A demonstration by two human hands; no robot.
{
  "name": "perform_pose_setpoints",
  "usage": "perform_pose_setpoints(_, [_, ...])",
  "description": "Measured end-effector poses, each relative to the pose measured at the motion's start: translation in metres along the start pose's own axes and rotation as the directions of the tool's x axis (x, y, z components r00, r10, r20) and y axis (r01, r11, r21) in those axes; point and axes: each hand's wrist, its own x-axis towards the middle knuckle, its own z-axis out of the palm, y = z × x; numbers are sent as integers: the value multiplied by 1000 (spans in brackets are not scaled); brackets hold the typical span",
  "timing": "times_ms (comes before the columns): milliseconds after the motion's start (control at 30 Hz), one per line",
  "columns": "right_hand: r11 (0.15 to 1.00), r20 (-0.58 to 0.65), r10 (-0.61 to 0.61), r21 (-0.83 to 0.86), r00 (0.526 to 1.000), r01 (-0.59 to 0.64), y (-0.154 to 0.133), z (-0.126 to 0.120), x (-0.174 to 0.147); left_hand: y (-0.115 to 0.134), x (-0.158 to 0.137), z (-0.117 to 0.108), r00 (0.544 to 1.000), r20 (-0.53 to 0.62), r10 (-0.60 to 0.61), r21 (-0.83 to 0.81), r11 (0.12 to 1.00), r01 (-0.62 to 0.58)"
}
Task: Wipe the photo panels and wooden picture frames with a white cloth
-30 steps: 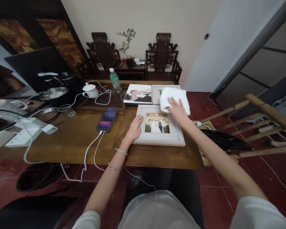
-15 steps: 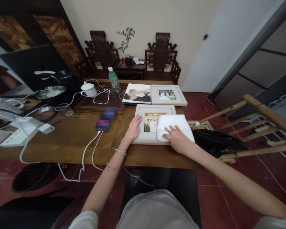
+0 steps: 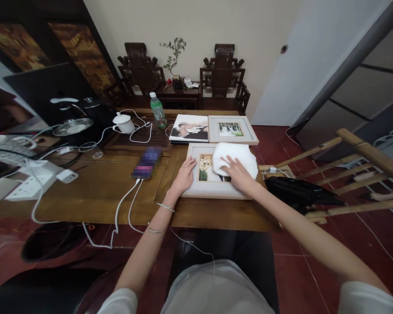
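A picture frame with a pale wood edge and a white mat lies flat near the table's front edge. My left hand rests on its left side, fingers stretched out over the border. My right hand holds a folded, fluffy white cloth against the frame's upper right part. The cloth covers the right side of the photo and the frame's upper right corner. Just behind are a second frame and a white-bordered photo panel, which lies on a dark item.
Left of the frame lies a phone with a white cable. Farther back stand a green-labelled bottle and a white lidded cup. A power strip sits at the far left. A bamboo chair holding a black bag is at right.
My right hand has slid the white cloth up and slightly left across the frame, uncovering its lower right border. My left hand has stayed at the frame's left side.
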Motion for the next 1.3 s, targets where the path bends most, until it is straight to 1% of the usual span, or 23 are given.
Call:
perform_pose_setpoints(67, [997, -103, 59, -45, 993, -64, 13, 3, 20, -1, 0, -1, 1000, 8, 1, 5, 1000, -1])
perform_pose_setpoints(133, [990, -140, 101, -83, 985, -113, 20, 5, 36, -2, 0, -1, 1000, 15, -1, 8, 1000, 1])
perform_pose_setpoints(200, [985, -106, 116, -117, 988, -128, 21, 6, 46, -2, 0, -2, 1000, 15, -4, 11, 1000, 4])
perform_pose_setpoints(267, [984, -42, 105, -142, 994, -110, 16, 6, 45, -2, 0, -2, 1000, 11, -1, 17, 1000, 1])
perform_pose_setpoints(367, [988, 35, 40, -153, 999, -35, 1, 1, 27, -1, 0, -1, 1000, 7, 5, 31, 1000, -5])
perform_pose_setpoints(433, [991, 113, -6, -129, 994, 21, -12, -9, 6, 0, 0, -1, 1000, 4, 0, 41, 999, 0])
perform_pose_setpoints(500, [994, 199, -48, -83, 979, 66, -25, -22, -17, 2, 1, 0, 1000, 1, -4, 46, 999, 3])
perform_pose_setpoints(633, [990, 247, -139, 45, 959, 132, -47, -48, -55, 4, 1, 0, 1000, 2, -12, 42, 999, 12])
perform_pose_setpoints(733, [986, 245, -149, 109, 958, 125, -53, -48, -62, 5, 1, -1, 1000, 1, -17, 33, 999, 17])
perform_pose_setpoints(833, [991, 191, -88, 112, 978, 68, -46, -30, -50, 4, 1, -2, 1000, 6, -15, 22, 1000, 15])
perform_pose_setpoints(967, [999, 86, -1, 50, 996, -3, -19, -6, -14, 2, 1, -3, 1000, 7, -15, 7, 1000, 15])
perform_pose_setpoints(1067, [999, -45, 40, 15, 998, -39, 8, 1, 18, 1, 1, -4, 1000, 8, -17, 4, 1000, 17])
perform_pose_setpoints(1133, [996, -112, 90, -1, 990, -90, 23, 3, 39, 1, 1, -4, 1000, 14, -16, 9, 1000, 16])
perform_pose_setpoints(1233, [990, -142, 140, 0, 980, -142, 33, 6, 60, 1, 1, -5, 1000, 19, -16, 12, 1000, 16])
perform_pose_setpoints(1300, [993, -114, 119, -3, 986, -120, 29, 8, 63, 1, 1, -5, 1000, 17, -17, 8, 1000, 17])
